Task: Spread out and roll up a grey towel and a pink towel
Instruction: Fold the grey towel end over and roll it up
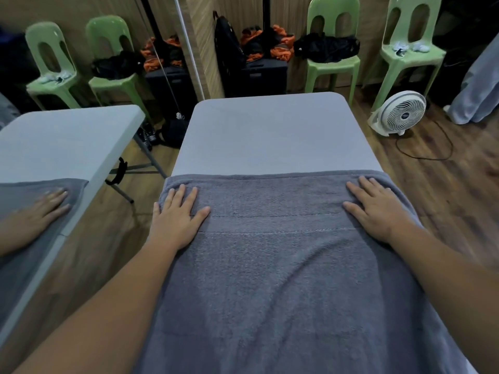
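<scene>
1. The white desk (270, 136) runs away from the person, and its far half is bare.
2. The grey towel (275, 279) lies spread over the desk's near half. Its far edge runs straight across, its sides droop over both long edges, and soft creases cross its middle.
3. The left grip (176, 214) rests palm down on the towel's far left corner, fingers straight and slightly spread, pinching nothing.
4. The right grip (378, 209) lies the same way on the far right corner, flat and spread, just short of the far hem.
5. A white fan (399, 113) stands on the wooden floor, right of the desk.
</scene>
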The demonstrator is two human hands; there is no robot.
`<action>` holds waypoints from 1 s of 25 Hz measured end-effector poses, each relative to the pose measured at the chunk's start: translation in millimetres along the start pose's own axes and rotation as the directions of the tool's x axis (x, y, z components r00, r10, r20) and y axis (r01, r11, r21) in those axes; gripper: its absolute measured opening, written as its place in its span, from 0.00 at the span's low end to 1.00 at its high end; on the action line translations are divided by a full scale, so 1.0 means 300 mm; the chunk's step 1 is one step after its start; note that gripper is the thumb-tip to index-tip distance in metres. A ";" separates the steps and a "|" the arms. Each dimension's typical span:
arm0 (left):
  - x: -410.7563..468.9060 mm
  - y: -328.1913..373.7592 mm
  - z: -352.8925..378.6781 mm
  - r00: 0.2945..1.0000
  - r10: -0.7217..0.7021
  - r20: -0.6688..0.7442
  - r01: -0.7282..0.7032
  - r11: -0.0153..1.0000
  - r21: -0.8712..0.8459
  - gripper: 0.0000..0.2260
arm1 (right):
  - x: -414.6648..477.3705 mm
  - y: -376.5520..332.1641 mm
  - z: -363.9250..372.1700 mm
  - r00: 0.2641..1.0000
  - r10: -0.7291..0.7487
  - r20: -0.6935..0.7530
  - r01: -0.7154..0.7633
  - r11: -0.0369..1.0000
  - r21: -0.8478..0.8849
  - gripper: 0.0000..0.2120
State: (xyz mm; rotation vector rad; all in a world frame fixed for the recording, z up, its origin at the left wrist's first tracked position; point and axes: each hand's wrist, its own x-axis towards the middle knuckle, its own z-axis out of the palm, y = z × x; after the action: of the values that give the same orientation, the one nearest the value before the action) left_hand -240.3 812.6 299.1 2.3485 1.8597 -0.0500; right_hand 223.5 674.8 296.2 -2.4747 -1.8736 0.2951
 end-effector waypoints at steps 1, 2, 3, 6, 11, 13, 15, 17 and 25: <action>-0.001 0.017 -0.009 1.000 -0.012 0.002 0.012 1.000 0.006 0.35 | 0.001 -0.018 -0.006 0.999 0.035 -0.015 -0.035 0.999 -0.006 0.37; -0.002 0.060 -0.018 1.000 0.006 -0.007 -0.006 1.000 0.011 0.34 | -0.005 -0.056 -0.015 0.998 0.053 -0.039 -0.053 0.998 -0.016 0.35; -0.010 0.130 -0.022 0.998 0.063 -0.020 -0.063 0.998 0.015 0.32 | -0.014 -0.124 -0.019 0.998 0.025 -0.064 -0.027 0.999 -0.023 0.33; -0.070 0.427 0.010 0.945 0.328 -0.016 -0.328 0.945 -0.008 0.28 | -0.062 -0.414 0.020 0.970 -0.232 -0.077 0.232 0.973 -0.015 0.31; -0.098 0.318 0.045 0.961 0.277 0.006 -0.277 0.961 0.025 0.33 | -0.121 -0.307 0.057 0.980 -0.188 -0.058 0.187 0.982 -0.015 0.36; -0.098 0.108 0.039 0.987 0.157 -0.035 -0.155 0.987 0.048 0.35 | -0.146 -0.077 0.047 0.990 -0.048 -0.134 0.048 0.999 -0.004 0.42; -0.104 -0.050 0.017 0.998 0.039 -0.041 -0.037 0.999 0.038 0.35 | -0.169 0.113 0.024 0.986 0.081 -0.145 -0.081 0.997 0.006 0.43; -0.108 -0.084 0.002 0.999 -0.022 -0.031 0.022 1.000 0.015 0.33 | -0.195 0.171 -0.008 0.979 0.159 -0.129 -0.159 0.987 0.013 0.40; -0.719 0.421 0.097 0.896 0.442 -0.051 -0.444 0.890 -0.103 0.28 | -0.715 -0.493 0.128 0.945 -0.315 -0.084 0.322 0.942 0.090 0.32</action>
State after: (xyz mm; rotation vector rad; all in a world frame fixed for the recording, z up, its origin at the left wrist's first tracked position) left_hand -166.2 572.4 307.1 2.6359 1.2501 0.1331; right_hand 20.8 507.2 307.1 -2.0448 -2.1280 0.2835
